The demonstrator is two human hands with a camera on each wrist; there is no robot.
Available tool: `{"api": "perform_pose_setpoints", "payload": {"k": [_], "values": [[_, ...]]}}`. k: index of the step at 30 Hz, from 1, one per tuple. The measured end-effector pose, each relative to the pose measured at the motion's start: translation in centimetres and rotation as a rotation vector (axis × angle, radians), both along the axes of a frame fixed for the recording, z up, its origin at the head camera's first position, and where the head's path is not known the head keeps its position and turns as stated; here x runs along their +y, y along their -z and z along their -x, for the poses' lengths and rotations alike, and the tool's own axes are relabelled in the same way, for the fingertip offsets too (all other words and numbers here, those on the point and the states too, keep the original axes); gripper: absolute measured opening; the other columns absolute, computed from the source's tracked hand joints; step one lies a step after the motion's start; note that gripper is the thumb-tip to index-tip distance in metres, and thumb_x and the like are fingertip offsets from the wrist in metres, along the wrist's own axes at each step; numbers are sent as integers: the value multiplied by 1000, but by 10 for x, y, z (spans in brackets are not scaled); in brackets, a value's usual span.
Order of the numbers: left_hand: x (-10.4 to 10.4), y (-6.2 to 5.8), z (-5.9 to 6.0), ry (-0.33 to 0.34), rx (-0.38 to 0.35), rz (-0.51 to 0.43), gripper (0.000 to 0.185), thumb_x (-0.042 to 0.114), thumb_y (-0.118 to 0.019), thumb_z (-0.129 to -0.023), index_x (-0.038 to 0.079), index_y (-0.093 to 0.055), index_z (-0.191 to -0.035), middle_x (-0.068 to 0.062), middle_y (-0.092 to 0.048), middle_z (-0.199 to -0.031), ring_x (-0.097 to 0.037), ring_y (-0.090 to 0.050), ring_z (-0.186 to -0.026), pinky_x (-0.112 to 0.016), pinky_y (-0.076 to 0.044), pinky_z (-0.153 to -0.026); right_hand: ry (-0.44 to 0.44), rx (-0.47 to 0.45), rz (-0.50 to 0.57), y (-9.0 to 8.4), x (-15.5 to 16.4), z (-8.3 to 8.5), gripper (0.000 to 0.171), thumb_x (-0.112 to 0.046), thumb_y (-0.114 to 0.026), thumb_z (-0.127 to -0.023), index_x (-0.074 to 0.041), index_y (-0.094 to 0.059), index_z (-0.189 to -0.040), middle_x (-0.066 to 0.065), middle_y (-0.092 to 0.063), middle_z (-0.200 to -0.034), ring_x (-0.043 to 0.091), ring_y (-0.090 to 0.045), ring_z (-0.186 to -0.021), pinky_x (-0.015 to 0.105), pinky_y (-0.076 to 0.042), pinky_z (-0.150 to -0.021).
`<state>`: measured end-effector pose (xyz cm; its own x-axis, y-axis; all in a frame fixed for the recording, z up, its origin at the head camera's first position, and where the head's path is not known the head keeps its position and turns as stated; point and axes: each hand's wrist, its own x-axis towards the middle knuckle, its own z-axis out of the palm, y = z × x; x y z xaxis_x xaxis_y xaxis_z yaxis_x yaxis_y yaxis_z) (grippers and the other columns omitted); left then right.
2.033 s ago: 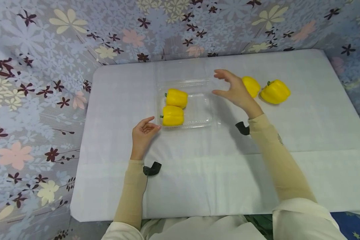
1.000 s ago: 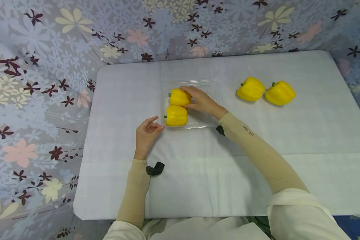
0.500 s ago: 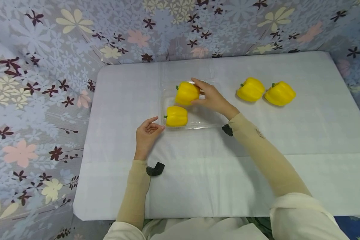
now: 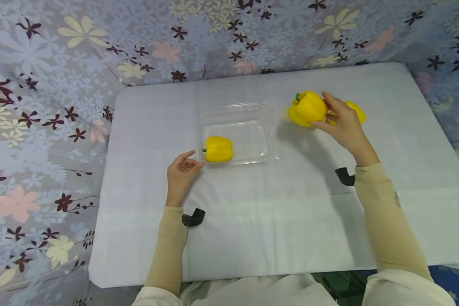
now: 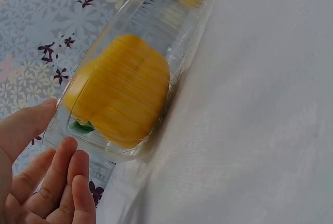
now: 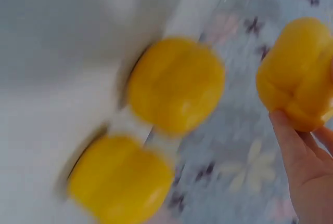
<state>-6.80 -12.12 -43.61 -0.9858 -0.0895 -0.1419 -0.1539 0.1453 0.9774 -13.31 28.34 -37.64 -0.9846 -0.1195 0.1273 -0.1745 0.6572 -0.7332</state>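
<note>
Right hand [image 4: 342, 123] holds a yellow pepper [image 4: 307, 108] above the surface [image 4: 290, 212]; left hand [image 4: 181, 172], fingers relaxed, rests beside the clear tray [image 4: 252, 142]; setting the pepper down calls for a free spot.

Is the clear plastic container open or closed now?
Open: the container has its lid folded back flat, one yellow pepper inside.

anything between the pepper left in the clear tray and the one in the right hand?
Head view: only the tray's empty right half and bare white cloth lie between the tray pepper and the held pepper in the right hand.
</note>
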Motion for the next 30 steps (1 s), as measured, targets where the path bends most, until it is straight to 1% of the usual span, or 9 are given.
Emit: {"api": "perform_pose_setpoints", "payload": {"k": [3,7,13,18,21,24,25,26,30], "values": [[-1,0,0,-2,-6,-2,46,11,-71,-75,0,-56,-117,-2,-63,-79,-3,-59,-68,-13,-51,-69,60,26,-36,3,26,-18,76,-10,-70,-75,-21,-31,-139,12,-42,-136,10,-46,-119,10,-42,-92],[-2,-1,0,-8,-23,-17,47,10,-71,-74,0,-56,-117,3,-63,-77,-3,-59,-67,-12,-50,-68,130,18,-57,13,54,-41,73,-7,-70,-74,-16,-36,-138,14,-45,-132,-5,-43,-113,5,-40,-90],[-1,-3,0,-10,-15,-33,46,8,-71,-74,-1,-56,-117,4,-62,-75,-4,-59,-66,-12,-50,-66,195,-52,-69,27,80,-65,69,-10,-69,-76,-14,-37,-137,16,-46,-126,-10,-40,-109,-2,-36,-85],[-1,-3,0,-13,-24,-31,46,9,-71,-74,0,-56,-117,2,-61,-77,-4,-59,-67,-12,-50,-67,206,-114,-86,39,91,-75,69,-15,-68,-78,-14,-34,-139,18,-44,-128,-7,-39,-112,-3,-35,-86],[0,-3,-1,-8,-29,-18,46,10,-71,-75,0,-56,-117,2,-61,-77,-4,-59,-67,-12,-50,-67,226,-141,-101,46,97,-79,70,-17,-67,-79,-13,-32,-139,20,-42,-131,1,-40,-117,-1,-35,-88],[0,-3,-1,-6,-28,-15,46,10,-71,-75,0,-56,-117,2,-62,-77,-4,-59,-67,-12,-50,-67,247,-161,-114,51,103,-81,70,-18,-66,-80,-11,-31,-140,22,-41,-132,17,-40,-122,10,-36,-96],[1,-4,-1,-6,-27,-16,46,10,-71,-75,0,-56,-117,2,-62,-77,-4,-59,-67,-12,-50,-67,260,-166,-113,53,105,-82,70,-19,-66,-80,-12,-31,-140,21,-41,-132,19,-40,-122,12,-36,-97],[1,-4,-1,-5,-27,-21,46,10,-71,-75,0,-56,-117,2,-62,-78,-4,-59,-67,-12,-50,-67,262,-170,-108,55,107,-83,69,-19,-66,-80,-12,-31,-140,22,-41,-133,23,-39,-123,18,-36,-100],[1,-4,-2,-4,-26,-28,46,11,-71,-75,0,-56,-118,3,-61,-77,-4,-59,-67,-12,-50,-67,274,-180,-89,60,111,-84,69,-20,-66,-80,-13,-32,-139,21,-41,-133,26,-38,-122,22,-35,-101]]}}
